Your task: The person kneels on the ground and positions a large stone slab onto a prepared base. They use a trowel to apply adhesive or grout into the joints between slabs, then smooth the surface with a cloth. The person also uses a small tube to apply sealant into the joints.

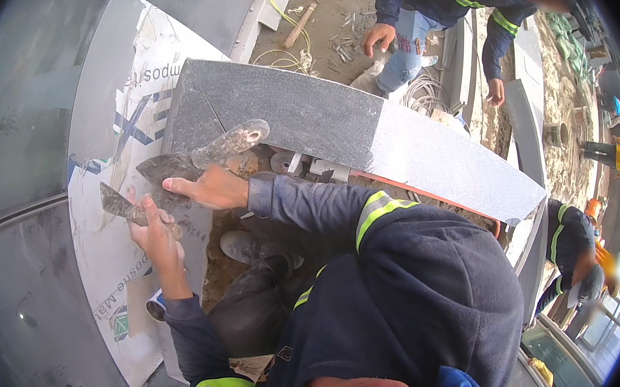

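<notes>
At the left end of the grey slab [296, 113], the right hand [214, 186] is closed on a trowel [216, 147], one finger stretched along its blade, apparently to steady it, the bare handle slanting up over the slab's edge. Farther from the slab, the left hand [157, 236] closes around a scraper [120, 204], seemingly gripped low so its blade stays free; its lower part is hidden

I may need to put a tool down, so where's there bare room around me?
The slab's pale section looks bare, bordered by the dark section and the slab's right end. It's crowded off the dark section's near-left corner: right hand, trowel, left hand, flat tool.
</notes>
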Tool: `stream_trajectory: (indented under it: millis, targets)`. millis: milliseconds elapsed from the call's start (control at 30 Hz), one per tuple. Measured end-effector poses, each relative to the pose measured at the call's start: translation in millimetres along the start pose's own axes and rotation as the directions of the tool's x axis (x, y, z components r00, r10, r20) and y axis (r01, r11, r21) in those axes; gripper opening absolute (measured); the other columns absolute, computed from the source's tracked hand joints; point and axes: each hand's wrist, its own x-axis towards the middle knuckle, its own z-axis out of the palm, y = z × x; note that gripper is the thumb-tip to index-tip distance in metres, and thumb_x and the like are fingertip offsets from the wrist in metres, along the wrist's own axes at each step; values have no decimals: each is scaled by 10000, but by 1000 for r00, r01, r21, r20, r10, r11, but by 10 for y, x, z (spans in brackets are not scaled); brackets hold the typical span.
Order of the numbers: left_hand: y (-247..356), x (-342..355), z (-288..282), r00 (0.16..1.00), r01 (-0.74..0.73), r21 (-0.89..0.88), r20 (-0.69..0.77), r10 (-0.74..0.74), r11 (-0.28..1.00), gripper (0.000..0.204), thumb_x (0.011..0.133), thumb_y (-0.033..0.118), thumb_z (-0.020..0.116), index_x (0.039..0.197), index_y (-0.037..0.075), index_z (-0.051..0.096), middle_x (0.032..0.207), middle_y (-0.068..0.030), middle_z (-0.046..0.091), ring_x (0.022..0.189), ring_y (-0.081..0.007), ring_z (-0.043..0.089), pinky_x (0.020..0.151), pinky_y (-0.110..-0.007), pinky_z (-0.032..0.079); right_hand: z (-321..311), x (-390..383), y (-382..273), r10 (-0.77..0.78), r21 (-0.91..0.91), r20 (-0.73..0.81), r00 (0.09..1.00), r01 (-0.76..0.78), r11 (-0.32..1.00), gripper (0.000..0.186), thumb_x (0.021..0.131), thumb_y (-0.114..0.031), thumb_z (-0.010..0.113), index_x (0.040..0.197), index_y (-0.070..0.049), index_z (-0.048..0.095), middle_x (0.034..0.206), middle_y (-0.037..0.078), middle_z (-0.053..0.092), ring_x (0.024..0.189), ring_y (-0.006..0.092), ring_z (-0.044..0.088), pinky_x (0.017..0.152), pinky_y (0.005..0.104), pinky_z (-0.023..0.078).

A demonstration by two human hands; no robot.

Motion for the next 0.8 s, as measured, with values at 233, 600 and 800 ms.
stream_trajectory:
  millis: [233,600,800]
  targets:
    - [12,5,27,959,184,-40,228,-170,982,348,1074,288,542,1328,51,539,975,-13,575,773,-68,531,560,-232,417,214,245,411,-776,-502,-40,629,659,560,456,934,-199,621,1390,-193,617,1071,92,598,974,284,642,713,408,575]
    - [-40,-97,-204,929,160,382,255,-270,910,514,951,3,510,1455,-72,445,1181,-113,626,897,-128,605,760,-264,487,227,209,362,-755,-744,125,644,564,358,502,871,-239,628,1364,-143,618,1108,32,582,916,235,596,626,327,565]
    - [-124,-171,-164,925,-195,553,378,-35,810,552,929,-3,504,1462,-124,426,1359,-210,600,1262,-268,589,1048,-365,455,305,174,439,-634,-771,-150,759,311,555,479,853,-200,651,1327,-138,633,1123,40,582,887,243,620,613,334,577]
